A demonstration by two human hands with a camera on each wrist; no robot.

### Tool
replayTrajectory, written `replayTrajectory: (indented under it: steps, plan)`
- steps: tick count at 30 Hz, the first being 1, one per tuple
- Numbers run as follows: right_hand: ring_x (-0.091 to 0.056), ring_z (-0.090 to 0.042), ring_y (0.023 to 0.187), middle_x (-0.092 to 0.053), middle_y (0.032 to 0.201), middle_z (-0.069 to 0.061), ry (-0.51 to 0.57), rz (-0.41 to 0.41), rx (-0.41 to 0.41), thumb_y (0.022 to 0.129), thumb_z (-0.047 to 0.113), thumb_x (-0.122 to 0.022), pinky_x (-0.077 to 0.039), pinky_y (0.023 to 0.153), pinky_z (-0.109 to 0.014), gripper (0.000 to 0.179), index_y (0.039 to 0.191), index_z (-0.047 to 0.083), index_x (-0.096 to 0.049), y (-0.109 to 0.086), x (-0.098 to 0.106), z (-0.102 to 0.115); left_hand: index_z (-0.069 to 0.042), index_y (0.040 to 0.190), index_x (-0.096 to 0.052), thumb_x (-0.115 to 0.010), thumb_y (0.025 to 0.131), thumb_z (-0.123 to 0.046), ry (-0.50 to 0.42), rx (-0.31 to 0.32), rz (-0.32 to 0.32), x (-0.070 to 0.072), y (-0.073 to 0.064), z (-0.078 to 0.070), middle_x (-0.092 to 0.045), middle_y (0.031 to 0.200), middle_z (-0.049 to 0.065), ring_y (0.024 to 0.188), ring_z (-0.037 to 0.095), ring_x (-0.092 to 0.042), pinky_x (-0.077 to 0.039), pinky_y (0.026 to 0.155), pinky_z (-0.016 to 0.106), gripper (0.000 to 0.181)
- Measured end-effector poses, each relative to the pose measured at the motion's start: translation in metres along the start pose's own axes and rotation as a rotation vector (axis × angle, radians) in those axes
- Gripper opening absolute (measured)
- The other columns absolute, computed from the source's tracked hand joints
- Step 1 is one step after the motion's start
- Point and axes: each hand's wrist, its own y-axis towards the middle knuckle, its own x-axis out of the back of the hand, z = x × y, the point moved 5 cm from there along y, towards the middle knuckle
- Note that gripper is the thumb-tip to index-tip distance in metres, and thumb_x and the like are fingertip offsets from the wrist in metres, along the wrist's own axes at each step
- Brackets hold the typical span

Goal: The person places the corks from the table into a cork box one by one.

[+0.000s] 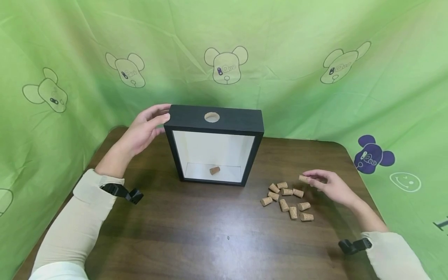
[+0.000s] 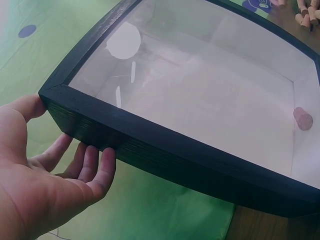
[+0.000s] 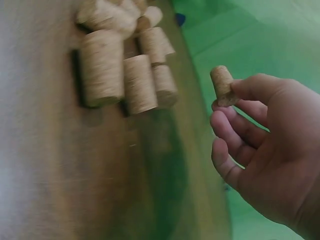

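A black-framed box (image 1: 217, 119) with a clear front and a round hole in its top stands on the table. One cork (image 1: 215, 170) lies on its white floor. At the box's upper left corner my left hand (image 1: 141, 128) rests its thumb and fingertips against the side, fingers spread and slightly bent. Over to the right, my right hand (image 1: 332, 188) pinches a cork (image 3: 222, 86) between thumb and fingers, raised off the table. Several loose corks (image 1: 287, 192) lie in a cluster beside that hand.
A brown wooden table (image 1: 182, 233) lies under everything. Green cloth (image 1: 280, 39) printed with bear heads hangs behind and at both sides. Each wrist wears a black mount, the left (image 1: 122, 192) and the right (image 1: 354, 245).
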Motion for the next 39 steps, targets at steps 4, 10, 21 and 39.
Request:
replayTrajectory:
  steps: [4,10,21,39]
  plan:
    - [-0.061,-0.015,0.071,-0.069,0.111,-0.020,-0.040,-0.009,0.038,0.102,0.008,-0.060,-0.052,0.059,-0.030,0.032,0.132,-0.004,-0.062,-0.001,0.012,0.015,-0.002,0.157,-0.034,-0.053,0.105,-0.018,0.001,-0.001,0.000,0.000,-0.001,0.000,-0.035,0.151,0.011,0.137,0.022,-0.035,-0.034,0.111,0.040,0.058]
    - [-0.058,-0.005,0.083,-0.064,0.112,-0.012,-0.135,-0.005,0.093,0.103,0.005,-0.057,-0.050,0.070,-0.025,0.031,0.133,0.001,-0.064,0.000,0.023,0.034,-0.001,0.156,-0.034,-0.052,0.105,-0.017,-0.006,-0.019,0.004,-0.001,-0.001,-0.002,-0.038,0.147,0.008,0.132,0.020,-0.037,-0.036,0.107,0.037,0.057]
    - [-0.063,-0.001,0.093,-0.070,0.119,-0.012,-0.105,-0.037,0.129,0.103,0.009,-0.059,-0.050,0.076,-0.018,0.028,0.130,0.003,-0.065,0.006,0.038,0.066,-0.002,0.156,-0.034,-0.053,0.105,-0.017,-0.011,-0.015,0.003,0.000,0.000,0.000,-0.037,0.149,0.010,0.134,0.020,-0.037,-0.037,0.107,0.035,0.057]
    - [-0.063,-0.012,0.085,-0.066,0.097,0.000,0.047,-0.112,0.189,0.091,-0.005,-0.071,-0.052,0.072,-0.021,0.028,0.116,0.000,-0.059,0.031,0.058,0.142,-0.001,0.156,-0.034,-0.053,0.105,-0.017,-0.017,-0.025,0.005,0.000,0.000,0.001,-0.041,0.143,0.006,0.127,0.018,-0.043,-0.041,0.101,0.030,0.057]
